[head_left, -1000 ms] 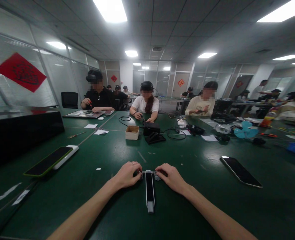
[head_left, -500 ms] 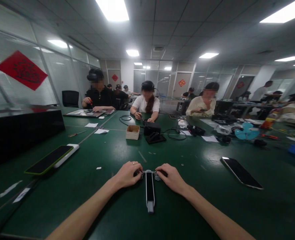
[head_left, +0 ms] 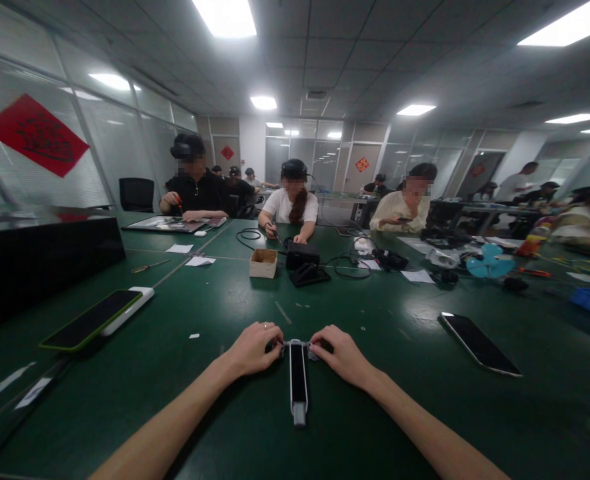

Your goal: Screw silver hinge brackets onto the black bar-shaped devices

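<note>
A slim black gadget (head_left: pixel 299 380) lies flat on the green table (head_left: pixel 185 413), its far end pinched from either side by the left hand (head_left: pixel 255 348) and right hand (head_left: pixel 342 353) — fitting work at the tip, I'd judge, wanting small, even pressure next.

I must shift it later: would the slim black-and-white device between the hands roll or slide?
The slim device lies flat on the green table, so it would probably slide, not roll. Its straight, hard-looking casing suggests it is stiff. The left hand and right hand pinch only its far end, so it seems light.
</note>
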### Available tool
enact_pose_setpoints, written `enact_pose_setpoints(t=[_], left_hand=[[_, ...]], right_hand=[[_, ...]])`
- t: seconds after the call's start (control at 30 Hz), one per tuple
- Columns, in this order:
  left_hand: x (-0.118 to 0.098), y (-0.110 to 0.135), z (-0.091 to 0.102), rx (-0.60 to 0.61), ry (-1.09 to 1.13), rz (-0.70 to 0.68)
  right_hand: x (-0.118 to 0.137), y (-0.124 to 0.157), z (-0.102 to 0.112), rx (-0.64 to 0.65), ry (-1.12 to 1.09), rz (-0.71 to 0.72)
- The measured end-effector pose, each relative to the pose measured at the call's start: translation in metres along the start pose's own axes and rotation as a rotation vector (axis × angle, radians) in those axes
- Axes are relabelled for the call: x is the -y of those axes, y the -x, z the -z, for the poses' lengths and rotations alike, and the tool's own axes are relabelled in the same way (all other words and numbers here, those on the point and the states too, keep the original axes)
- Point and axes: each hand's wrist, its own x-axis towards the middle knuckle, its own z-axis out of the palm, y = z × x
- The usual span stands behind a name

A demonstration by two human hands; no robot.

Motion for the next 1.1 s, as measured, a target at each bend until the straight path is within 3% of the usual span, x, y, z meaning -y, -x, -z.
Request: enact_pose_setpoints(t=[1.1], left_hand=[[0.0015, 0.0001, -0.0028, -0.004, -0.004, -0.020]], right_hand=[[0.0024, -0.0006, 0.0025, -0.002, -0.004, 0.037]])
